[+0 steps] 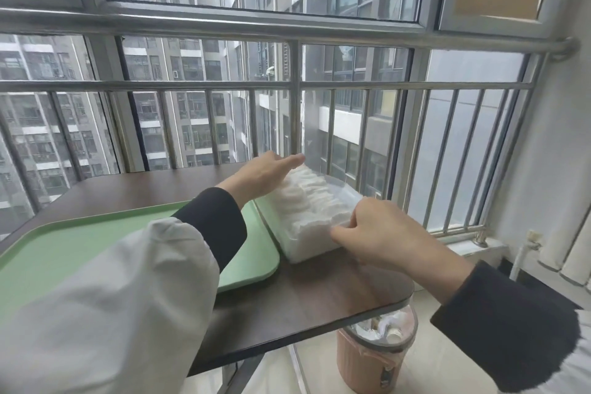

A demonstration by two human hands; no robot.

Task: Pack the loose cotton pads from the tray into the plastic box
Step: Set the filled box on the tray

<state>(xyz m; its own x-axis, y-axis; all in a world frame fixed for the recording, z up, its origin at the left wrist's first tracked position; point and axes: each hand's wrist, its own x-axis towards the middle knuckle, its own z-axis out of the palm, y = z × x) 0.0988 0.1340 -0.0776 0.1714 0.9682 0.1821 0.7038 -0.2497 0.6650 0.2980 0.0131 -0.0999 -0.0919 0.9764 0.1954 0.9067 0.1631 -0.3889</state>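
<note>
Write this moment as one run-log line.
left hand flat over white cotton pads | right hand grips clear plastic box rim | green plastic tray: no pads visible

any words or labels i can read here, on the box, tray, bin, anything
No text here can be read.
The dark label on the pink bin: its marks are too small and blurred to read.
The plastic box and the green tray: no print shows on either.
</note>
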